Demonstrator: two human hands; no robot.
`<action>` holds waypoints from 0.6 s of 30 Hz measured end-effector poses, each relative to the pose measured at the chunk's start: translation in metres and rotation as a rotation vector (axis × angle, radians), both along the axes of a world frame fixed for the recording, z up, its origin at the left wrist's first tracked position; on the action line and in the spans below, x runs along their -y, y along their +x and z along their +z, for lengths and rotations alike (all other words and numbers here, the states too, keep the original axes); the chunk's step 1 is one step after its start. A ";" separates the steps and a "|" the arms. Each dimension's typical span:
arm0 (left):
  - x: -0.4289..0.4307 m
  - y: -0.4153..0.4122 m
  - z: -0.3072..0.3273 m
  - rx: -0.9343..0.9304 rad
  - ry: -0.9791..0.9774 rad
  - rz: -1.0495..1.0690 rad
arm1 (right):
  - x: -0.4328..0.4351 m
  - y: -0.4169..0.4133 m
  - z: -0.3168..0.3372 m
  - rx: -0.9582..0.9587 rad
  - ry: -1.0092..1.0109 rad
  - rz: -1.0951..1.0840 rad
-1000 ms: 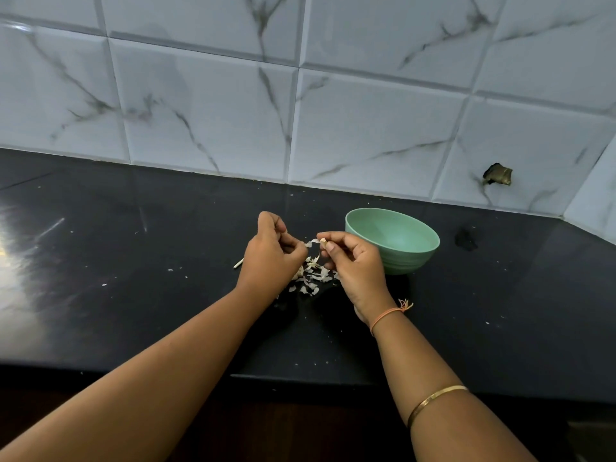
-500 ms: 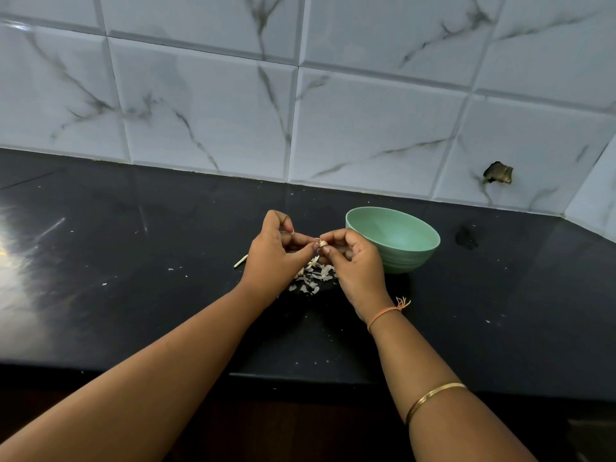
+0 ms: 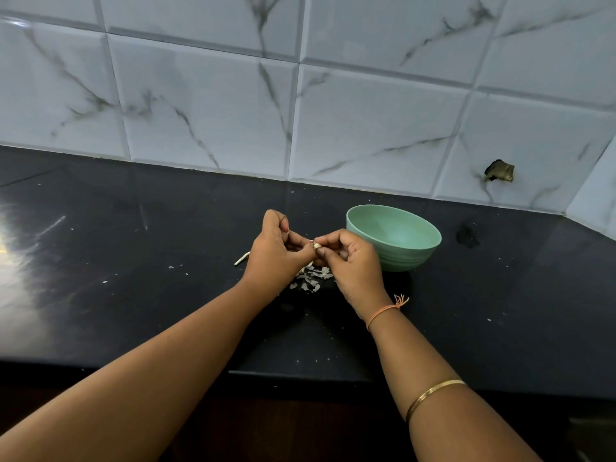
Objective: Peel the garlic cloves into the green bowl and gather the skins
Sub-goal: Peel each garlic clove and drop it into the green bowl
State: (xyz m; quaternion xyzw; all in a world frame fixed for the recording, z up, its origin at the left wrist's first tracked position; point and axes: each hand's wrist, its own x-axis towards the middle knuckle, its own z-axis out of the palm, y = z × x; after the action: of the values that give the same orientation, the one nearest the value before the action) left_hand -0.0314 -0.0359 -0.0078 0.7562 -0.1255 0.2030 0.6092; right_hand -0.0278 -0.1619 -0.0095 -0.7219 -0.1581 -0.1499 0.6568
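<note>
Both hands, left hand (image 3: 274,254) and right hand (image 3: 352,265), pinch one garlic clove (image 3: 316,245) mid-frame, over the skins (image 3: 311,278), green bowl (image 3: 393,237) just right.

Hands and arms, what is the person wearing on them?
No sleeves; both arms are bare. The right hand has a thin orange thread knotted round its wrist, with frayed ends, and a slim gold bangle further up the forearm. The left hand shows no jewellery.
</note>
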 end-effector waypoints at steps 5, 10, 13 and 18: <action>0.000 0.003 -0.001 -0.017 0.040 0.127 | -0.002 -0.003 0.004 0.027 0.057 0.001; -0.003 0.005 -0.001 -0.030 0.068 0.239 | 0.003 -0.003 0.005 0.026 0.165 -0.030; -0.001 0.003 -0.001 0.002 0.080 0.181 | 0.004 -0.003 0.006 -0.002 0.163 -0.032; 0.002 -0.001 0.000 0.024 0.014 0.026 | 0.004 -0.003 0.005 -0.009 0.081 -0.045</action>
State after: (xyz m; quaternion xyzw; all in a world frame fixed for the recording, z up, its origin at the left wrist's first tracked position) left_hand -0.0325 -0.0375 -0.0075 0.7596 -0.1243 0.2189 0.5997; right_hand -0.0311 -0.1663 -0.0045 -0.6989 -0.1327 -0.1678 0.6825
